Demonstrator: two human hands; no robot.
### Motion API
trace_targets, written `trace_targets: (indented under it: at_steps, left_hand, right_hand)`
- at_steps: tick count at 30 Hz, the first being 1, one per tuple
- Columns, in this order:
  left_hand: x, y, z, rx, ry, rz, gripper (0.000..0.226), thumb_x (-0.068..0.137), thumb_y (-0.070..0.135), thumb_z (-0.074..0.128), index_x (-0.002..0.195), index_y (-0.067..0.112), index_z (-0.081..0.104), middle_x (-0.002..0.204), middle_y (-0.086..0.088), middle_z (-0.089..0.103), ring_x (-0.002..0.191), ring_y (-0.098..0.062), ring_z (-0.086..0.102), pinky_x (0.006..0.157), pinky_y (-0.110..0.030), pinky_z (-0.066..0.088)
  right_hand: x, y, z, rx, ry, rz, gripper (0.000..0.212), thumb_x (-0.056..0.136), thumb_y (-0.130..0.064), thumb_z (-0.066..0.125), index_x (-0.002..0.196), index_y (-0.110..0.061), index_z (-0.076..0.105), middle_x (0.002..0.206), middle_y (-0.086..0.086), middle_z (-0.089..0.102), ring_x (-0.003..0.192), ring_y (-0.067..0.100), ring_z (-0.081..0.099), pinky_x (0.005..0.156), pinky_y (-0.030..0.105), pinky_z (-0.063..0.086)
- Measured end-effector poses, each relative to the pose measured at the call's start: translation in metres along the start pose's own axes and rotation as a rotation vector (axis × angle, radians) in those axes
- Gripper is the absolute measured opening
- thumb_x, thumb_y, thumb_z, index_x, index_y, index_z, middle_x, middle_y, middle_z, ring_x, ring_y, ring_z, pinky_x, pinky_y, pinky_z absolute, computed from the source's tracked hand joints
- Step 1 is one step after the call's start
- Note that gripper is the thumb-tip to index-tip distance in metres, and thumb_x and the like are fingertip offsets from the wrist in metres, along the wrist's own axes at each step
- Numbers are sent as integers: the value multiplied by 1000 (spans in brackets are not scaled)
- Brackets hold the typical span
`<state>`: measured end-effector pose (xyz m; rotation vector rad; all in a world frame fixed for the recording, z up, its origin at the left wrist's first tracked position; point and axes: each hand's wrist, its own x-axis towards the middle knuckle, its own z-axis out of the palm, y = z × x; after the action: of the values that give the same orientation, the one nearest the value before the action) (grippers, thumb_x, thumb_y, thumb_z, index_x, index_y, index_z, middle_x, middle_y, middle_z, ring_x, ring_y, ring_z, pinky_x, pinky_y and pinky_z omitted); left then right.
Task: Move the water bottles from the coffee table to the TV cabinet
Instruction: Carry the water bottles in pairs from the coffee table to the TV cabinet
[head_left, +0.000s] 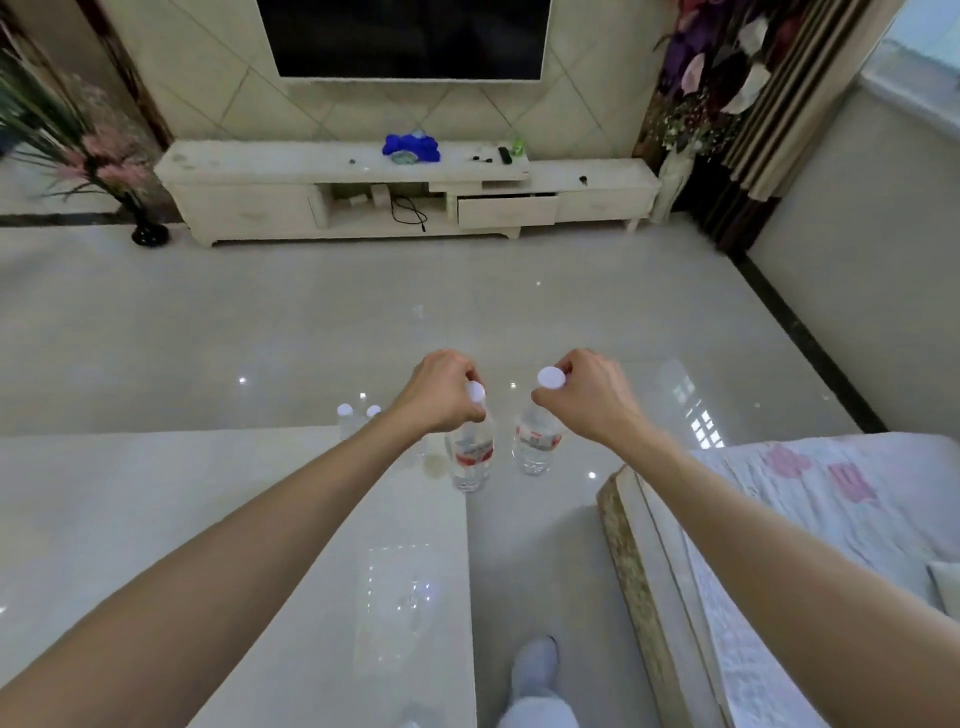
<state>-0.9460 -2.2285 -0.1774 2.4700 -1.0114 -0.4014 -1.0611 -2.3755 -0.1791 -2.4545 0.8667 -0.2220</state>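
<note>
Carry step in hand, by my reading. The left hand is pinched closed on the neck of a clear plastic water bottle with white cap and red-banded label, hanging off the far right corner of the glossy cream coffee table. The right hand is likewise closed on the neck of a second clear bottle, same label, held over bare floor just beyond that corner. Both hang upright, apparently full. Two more white-capped bottles stand at the table's far edge. Next: walk across to the long cream TV cabinet and set both on its top, clear of the blue cloth.
</note>
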Motion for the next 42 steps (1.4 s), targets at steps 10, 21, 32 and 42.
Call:
trace_targets:
  at_steps: [10,21,32,42]
  left_hand:
    - [177,-4,-26,-66,30,-167,27,67,18,81,92,14,74,101,-5,70,86,-18,58,70,-24,41]
    - [375,-32,-83,-92,136,-263,28,68,14,81,95,12,73,103,-7,69,81,-25,63,67,-25,49]
    - [561,-104,-167,-161,246,-489,31,70,16,82,99,9,73,103,-8,71,67,-17,56,64,-26,49]
    - [710,-267,-258,-89,350,-604,31,65,26,81,94,15,74,99,-3,73,77,-15,56,66,-22,40]
  right_hand:
    - [203,1,-4,-41,-212,-97,34,71,-40,72,73,-11,56,71,2,54,59,22,50,44,28,34]
    - [439,-38,-5,-85,-267,-256,35,70,-35,68,83,-3,62,88,13,64,78,33,63,54,31,43]
    - [685,-134,37,-251,-408,-521,38,69,-50,69,82,-15,62,81,4,65,73,22,61,54,29,43]
    - [867,-273,131,-251,-438,-630,39,64,-49,65,82,-15,65,83,4,66,77,25,62,58,31,45]
